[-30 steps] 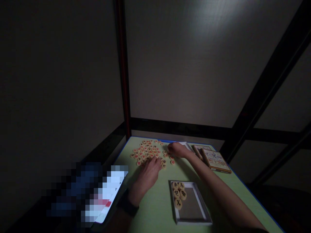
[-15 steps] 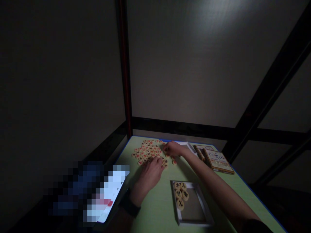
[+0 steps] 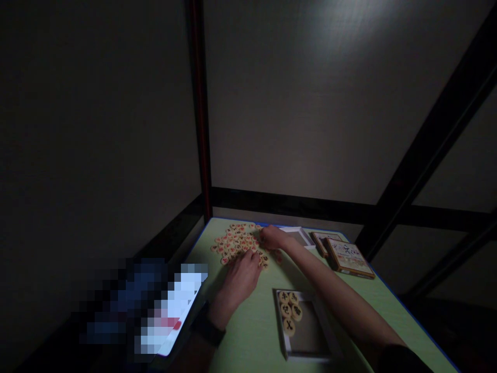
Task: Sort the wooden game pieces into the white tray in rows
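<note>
The scene is very dark, so many details are hard to read: the marks on the round pale game pieces (image 3: 237, 241) look red or black, but the signs themselves cannot be made out. At the lower left a bright flat object is blurred into squares and its nature cannot be told. The right forearm is cut off by the bottom edge, and the right side of the shallow grey rectangular tray (image 3: 306, 326) is partly covered by this arm. The pieces lie scattered in a loose pile on the far left part of the light green table (image 3: 252, 331). The left hand (image 3: 241, 277) rests palm down at the near edge of the pile, its fingers slightly spread and the fingertips touching some pieces; I cannot tell if it grips any of them. The right hand (image 3: 273, 237) reaches far forward to the right edge of the pile, with fingers curled together over the pieces; whether one is pinched between them is not visible. In the grey tray 5 pieces with black marks sit in the upper left corner. Near the far right edge lie 2 flat orange-bordered boxes (image 3: 341, 254), and beside them a white open box (image 3: 298, 235), partly hidden behind the right hand.
</note>
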### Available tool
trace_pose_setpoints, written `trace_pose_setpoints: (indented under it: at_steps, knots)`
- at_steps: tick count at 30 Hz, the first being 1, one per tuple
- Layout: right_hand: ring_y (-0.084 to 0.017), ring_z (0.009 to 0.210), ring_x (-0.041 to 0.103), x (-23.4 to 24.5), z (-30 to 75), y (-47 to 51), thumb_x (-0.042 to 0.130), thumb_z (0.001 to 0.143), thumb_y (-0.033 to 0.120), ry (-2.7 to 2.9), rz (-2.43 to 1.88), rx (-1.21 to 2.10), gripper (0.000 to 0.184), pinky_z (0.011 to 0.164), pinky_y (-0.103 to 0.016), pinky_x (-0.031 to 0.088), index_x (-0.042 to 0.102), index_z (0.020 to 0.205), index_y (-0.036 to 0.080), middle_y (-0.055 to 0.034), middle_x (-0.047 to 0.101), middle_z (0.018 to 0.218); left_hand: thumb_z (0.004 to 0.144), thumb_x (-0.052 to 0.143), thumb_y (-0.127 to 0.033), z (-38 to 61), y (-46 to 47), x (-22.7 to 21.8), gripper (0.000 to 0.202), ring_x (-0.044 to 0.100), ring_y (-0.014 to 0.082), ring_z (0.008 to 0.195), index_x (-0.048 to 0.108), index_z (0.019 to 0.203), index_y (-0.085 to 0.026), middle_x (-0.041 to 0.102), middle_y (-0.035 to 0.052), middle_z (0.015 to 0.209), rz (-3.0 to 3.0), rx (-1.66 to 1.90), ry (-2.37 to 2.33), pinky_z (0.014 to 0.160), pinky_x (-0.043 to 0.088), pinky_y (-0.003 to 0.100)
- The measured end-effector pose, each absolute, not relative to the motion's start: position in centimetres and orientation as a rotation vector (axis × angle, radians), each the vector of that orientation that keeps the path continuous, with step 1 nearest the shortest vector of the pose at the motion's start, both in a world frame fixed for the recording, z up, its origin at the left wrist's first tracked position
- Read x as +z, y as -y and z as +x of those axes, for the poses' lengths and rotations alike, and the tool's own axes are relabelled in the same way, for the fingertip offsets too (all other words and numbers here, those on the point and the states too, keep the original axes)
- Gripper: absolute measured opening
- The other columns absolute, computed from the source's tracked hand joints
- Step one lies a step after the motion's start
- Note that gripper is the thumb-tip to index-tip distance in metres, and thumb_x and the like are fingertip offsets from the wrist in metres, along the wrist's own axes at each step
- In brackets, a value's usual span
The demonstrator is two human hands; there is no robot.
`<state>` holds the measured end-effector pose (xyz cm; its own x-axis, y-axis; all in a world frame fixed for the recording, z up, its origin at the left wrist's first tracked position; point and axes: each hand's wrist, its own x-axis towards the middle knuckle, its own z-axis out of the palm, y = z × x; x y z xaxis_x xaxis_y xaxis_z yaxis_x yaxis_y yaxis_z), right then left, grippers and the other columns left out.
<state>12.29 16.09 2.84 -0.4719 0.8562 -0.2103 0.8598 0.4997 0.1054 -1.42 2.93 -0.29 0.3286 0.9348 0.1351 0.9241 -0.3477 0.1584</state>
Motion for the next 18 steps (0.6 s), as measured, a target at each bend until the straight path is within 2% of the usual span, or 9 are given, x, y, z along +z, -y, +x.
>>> trace_pose_setpoints:
  at_steps: [7,13,18]
  knots:
    - [-0.030,0.105,0.070,3.2,12.1,-15.7,0.070,0.074,0.009,-2.458,1.494,-0.036,0.034,0.079,-0.029,0.052,0.074,0.108,0.013,-0.0187,0.074,0.113,0.102,0.040,-0.022,-1.4,-3.3,-0.8,0.027,0.063,0.0254,0.111,0.060,0.120,-0.016,0.063,0.0122,0.126,2.525,0.342,-1.751,0.098,0.051,0.039]
    - [-0.031,0.108,0.068,3.2,12.2,-15.2,0.067,0.077,0.007,-2.531,1.576,-0.064,0.053,0.080,-0.031,0.049,0.056,0.129,0.008,-0.0224,0.071,0.118,0.102,0.039,-0.019,-1.5,-3.4,-1.0,0.026,0.064,0.0236,0.109,0.060,0.116,-0.017,0.064,0.0118,0.121,2.525,0.375,-1.738,0.097,0.051,0.037]
    - [-0.027,0.101,0.068,4.3,13.3,-13.5,0.055,0.086,0.007,-2.702,1.607,-0.130,0.041,0.078,-0.029,0.045,0.050,0.127,0.008,-0.0201,0.071,0.112,0.101,0.038,-0.020,-1.5,-3.5,-1.2,0.027,0.064,0.0235,0.109,0.060,0.117,-0.016,0.064,0.0124,0.120,2.527,0.400,-1.774,0.096,0.051,0.036]
